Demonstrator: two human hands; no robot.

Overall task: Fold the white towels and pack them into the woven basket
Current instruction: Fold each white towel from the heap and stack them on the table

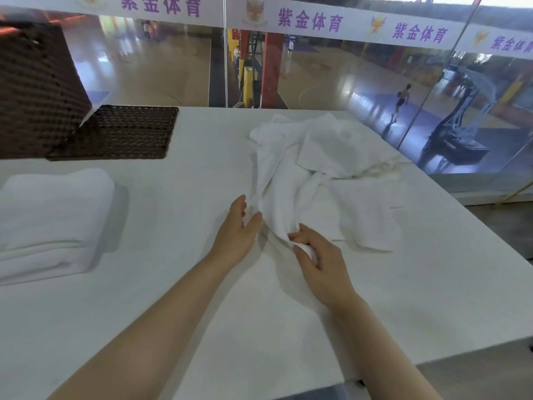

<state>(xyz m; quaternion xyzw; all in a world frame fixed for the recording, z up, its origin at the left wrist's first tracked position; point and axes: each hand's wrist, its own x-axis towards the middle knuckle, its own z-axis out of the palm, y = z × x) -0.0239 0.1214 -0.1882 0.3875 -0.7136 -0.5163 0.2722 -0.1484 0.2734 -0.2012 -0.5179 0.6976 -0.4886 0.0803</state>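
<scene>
A heap of crumpled white towels (326,157) lies on the white table (259,327), from the far middle down toward my hands. My right hand (320,264) pinches the near end of one towel between thumb and fingers. My left hand (238,229) lies beside the same towel's edge with straight fingers touching the cloth. A stack of folded white towels (52,217) sits at the left. The dark woven basket (37,88) stands at the far left corner, and its flat woven lid (127,131) lies next to it.
A glass wall with a white banner of purple lettering runs behind the table; a sports hall shows beyond it. The table's right edge runs diagonally from the far right to the near right, with floor beyond.
</scene>
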